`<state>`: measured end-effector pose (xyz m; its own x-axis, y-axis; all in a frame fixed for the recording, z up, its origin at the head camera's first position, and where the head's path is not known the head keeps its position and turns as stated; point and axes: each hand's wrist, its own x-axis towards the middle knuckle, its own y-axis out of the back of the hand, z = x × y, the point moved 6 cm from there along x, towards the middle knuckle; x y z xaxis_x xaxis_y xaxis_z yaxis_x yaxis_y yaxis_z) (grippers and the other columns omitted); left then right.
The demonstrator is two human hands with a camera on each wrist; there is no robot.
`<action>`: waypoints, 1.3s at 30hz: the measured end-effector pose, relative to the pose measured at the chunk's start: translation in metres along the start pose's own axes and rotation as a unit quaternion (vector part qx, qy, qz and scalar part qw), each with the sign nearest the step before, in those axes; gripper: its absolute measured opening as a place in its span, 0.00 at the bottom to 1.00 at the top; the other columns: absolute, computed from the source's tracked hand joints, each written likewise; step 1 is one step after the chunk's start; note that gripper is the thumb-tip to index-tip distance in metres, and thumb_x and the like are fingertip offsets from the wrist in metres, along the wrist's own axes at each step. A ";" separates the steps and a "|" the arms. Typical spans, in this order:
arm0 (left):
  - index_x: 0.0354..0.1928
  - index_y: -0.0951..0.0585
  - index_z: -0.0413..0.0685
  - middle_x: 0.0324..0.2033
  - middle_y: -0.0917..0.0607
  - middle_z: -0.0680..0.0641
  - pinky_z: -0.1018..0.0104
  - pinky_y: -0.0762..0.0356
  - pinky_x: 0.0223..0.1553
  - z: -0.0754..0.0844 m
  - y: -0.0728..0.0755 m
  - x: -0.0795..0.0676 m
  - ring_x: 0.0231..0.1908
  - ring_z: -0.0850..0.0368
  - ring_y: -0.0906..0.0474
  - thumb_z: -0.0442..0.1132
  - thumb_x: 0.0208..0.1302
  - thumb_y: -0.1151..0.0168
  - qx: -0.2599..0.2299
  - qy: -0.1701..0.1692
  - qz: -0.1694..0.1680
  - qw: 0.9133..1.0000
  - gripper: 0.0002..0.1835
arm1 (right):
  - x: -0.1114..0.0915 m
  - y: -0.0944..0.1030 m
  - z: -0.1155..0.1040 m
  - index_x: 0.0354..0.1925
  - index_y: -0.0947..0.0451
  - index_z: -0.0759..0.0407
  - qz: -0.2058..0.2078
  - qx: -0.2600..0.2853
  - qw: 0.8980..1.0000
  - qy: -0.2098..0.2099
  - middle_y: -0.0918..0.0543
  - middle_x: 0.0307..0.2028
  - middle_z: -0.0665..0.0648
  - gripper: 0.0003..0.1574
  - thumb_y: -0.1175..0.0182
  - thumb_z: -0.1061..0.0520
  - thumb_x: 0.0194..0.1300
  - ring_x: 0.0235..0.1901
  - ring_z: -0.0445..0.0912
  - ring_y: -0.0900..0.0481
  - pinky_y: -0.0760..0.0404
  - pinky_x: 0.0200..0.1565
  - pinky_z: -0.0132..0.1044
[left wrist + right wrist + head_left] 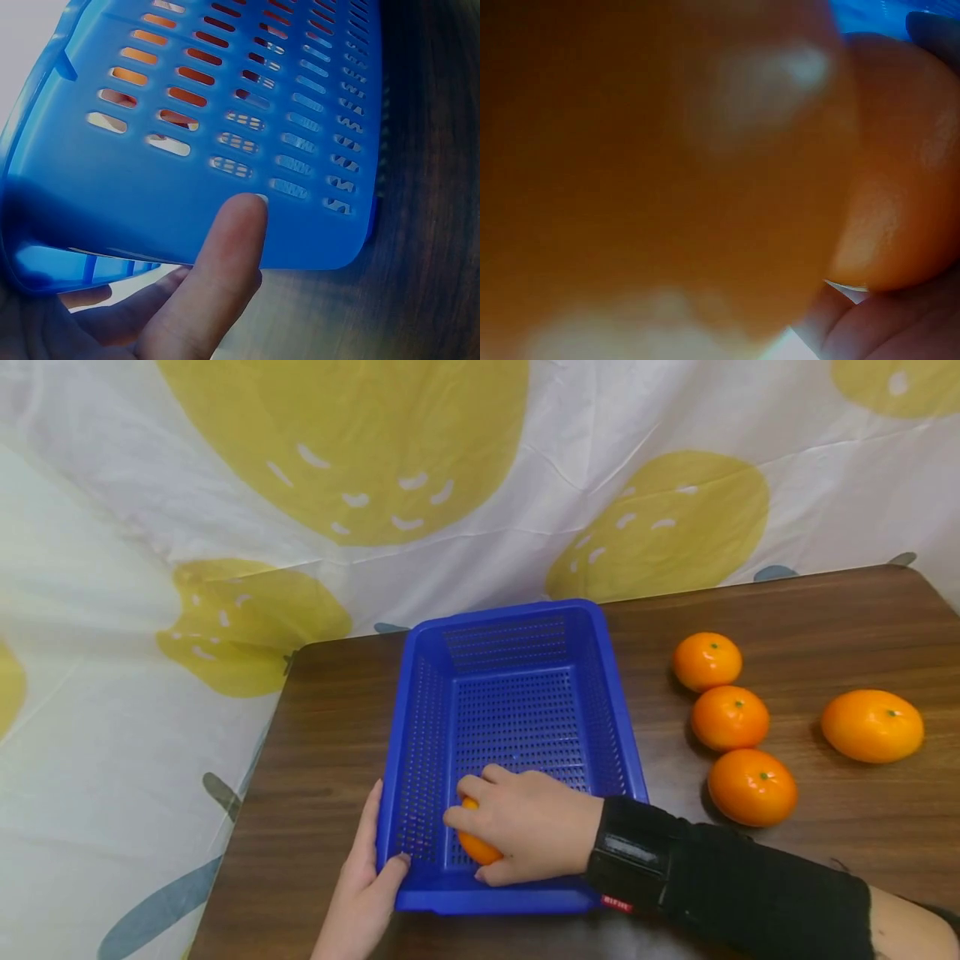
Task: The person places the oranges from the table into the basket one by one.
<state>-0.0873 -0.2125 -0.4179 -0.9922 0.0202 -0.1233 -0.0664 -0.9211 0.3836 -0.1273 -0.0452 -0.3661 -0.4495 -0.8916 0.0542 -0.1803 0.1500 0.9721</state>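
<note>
A blue plastic basket point(517, 902) with slotted walls stands on the table. My left hand point(360, 889) grips its near left corner, with the thumb over the rim and the fingers along the outside. In the left wrist view, the thumb point(232, 262) lies against the slotted wall, and orange shows through the slots. Inside the basket's near end, my right hand point(528, 827) holds a mandarin orange point(478, 849), partly covered by the fingers. The right wrist view has this mandarin point(904, 172) against the palm; a blurred orange surface point(652, 172) fills the left, very close to the camera.
Right of the basket, three mandarins form a line: far point(707, 662), middle point(730, 718) and near point(752, 787). Another mandarin point(872, 727) lies farther right. The brown wooden table point(322, 718) meets a white curtain point(450, 577) with yellow fruit prints at the back.
</note>
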 end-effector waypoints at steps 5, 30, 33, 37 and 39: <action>0.71 0.55 0.73 0.69 0.43 0.43 0.45 0.33 0.56 0.003 0.000 -0.001 0.58 0.48 0.35 0.25 0.59 0.56 -0.007 -0.011 -0.004 1.000 0.44 | 0.001 -0.004 0.002 0.57 0.31 0.44 -0.016 0.009 1.000 -0.004 0.26 0.53 0.56 0.34 0.43 0.35 0.54 0.46 0.46 0.30 0.19 0.38 0.42; 0.70 0.55 0.77 0.69 0.43 0.46 0.43 0.33 0.56 -0.004 0.001 0.001 0.58 0.49 0.36 0.26 0.58 0.56 -0.005 0.023 0.002 1.000 0.45 | 0.007 -0.019 0.009 0.59 0.32 0.44 -0.037 0.012 0.999 -0.013 0.28 0.54 0.56 0.36 0.44 0.33 0.55 0.45 0.47 0.31 0.19 0.41 0.42; 0.70 0.55 0.77 0.69 0.44 0.46 0.43 0.33 0.56 -0.004 0.001 0.001 0.59 0.49 0.36 0.26 0.59 0.56 -0.003 0.022 0.001 1.000 0.45 | 0.008 -0.021 0.009 0.60 0.33 0.45 -0.043 0.015 0.999 -0.016 0.28 0.55 0.56 0.37 0.45 0.32 0.56 0.46 0.48 0.31 0.20 0.43 0.43; 0.70 0.55 0.77 0.69 0.44 0.46 0.43 0.32 0.56 -0.003 0.001 0.001 0.59 0.49 0.36 0.26 0.59 0.56 -0.007 0.023 -0.002 1.000 0.45 | 0.009 -0.022 0.009 0.60 0.34 0.45 -0.051 0.017 0.998 -0.015 0.29 0.56 0.57 0.37 0.45 0.33 0.57 0.47 0.49 0.31 0.21 0.44 0.43; 0.70 0.55 0.77 0.69 0.44 0.45 0.43 0.32 0.56 -0.003 0.001 0.001 0.59 0.49 0.36 0.26 0.59 0.56 -0.009 0.025 -0.002 1.000 0.45 | 0.009 -0.023 0.009 0.60 0.33 0.45 -0.054 0.017 0.998 -0.013 0.29 0.56 0.57 0.36 0.46 0.33 0.57 0.46 0.49 0.31 0.20 0.44 0.43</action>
<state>-0.0883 -0.2141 -0.4206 -0.9851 0.0050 -0.1717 -0.0687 -0.9277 0.3670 -0.1349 -0.0528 -0.3899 -0.4491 -0.8917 -0.0565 -0.2588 0.0693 0.9634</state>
